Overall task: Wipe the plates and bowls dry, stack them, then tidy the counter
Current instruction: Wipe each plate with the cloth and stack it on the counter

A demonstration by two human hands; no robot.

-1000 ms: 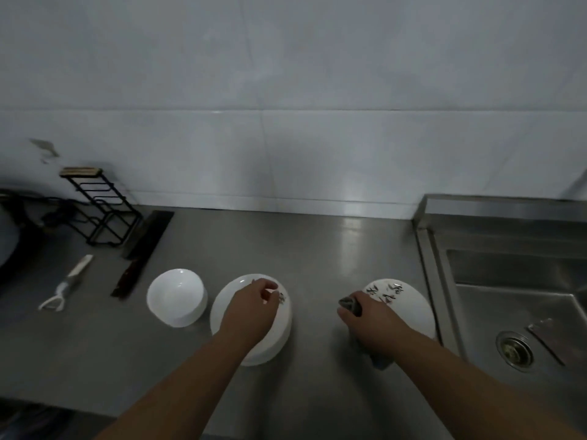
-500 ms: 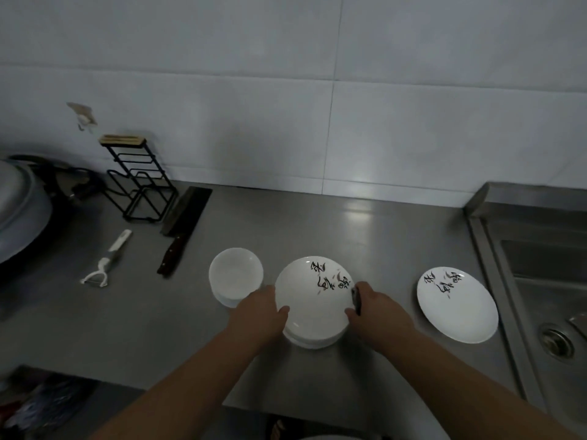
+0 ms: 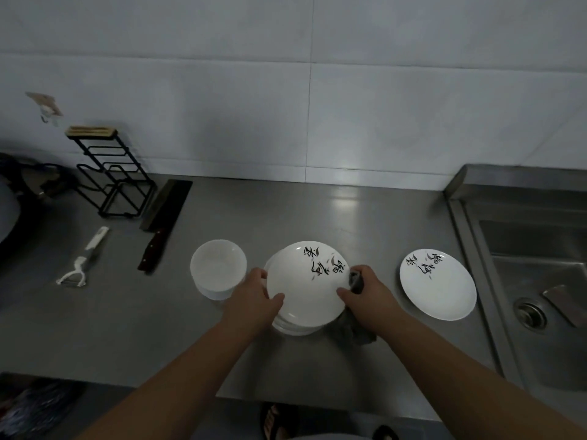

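Centre frame: left hand (image 3: 251, 300) grips the top plate (image 3: 305, 281) by its left rim. Right hand (image 3: 370, 296) clamps the opposite rim plus a grey cloth (image 3: 355, 331).

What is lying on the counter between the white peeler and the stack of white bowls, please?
A dark-handled cleaver lies flat there, between the peeler and the bowls, apart from both; the head view shows it.

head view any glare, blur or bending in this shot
Head view: dim overall, with a glare patch on the counter by the wall. Head view: wide-angle skew slants the sink edge. Head view: the top plate markings read sharp.
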